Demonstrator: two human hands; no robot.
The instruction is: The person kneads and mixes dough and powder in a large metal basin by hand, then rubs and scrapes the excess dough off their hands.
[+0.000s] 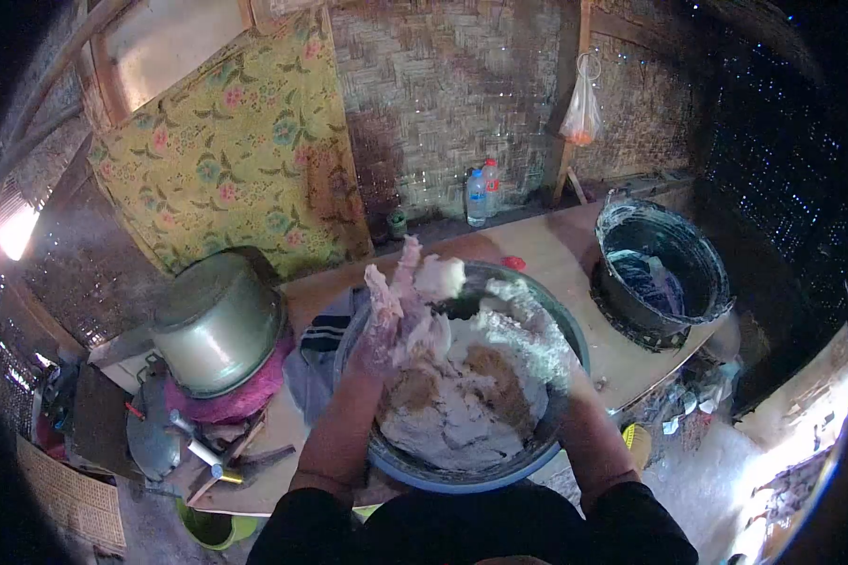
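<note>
At the table's near edge sits the wide basin (464,478), loaded with white powdery mix (452,433) and two brown patches on top! Look at the left hand (398,325), raised above the basin's left side, fingers spread loose and thickly caked. Across from it, the right hand (535,341) is at the basin's right side, white all over; whether it grips anything, I can't tell. Toward the table's right end, a black tub (658,224); at the left end, a metal pot (221,330) on pink cloth (254,386).
</note>
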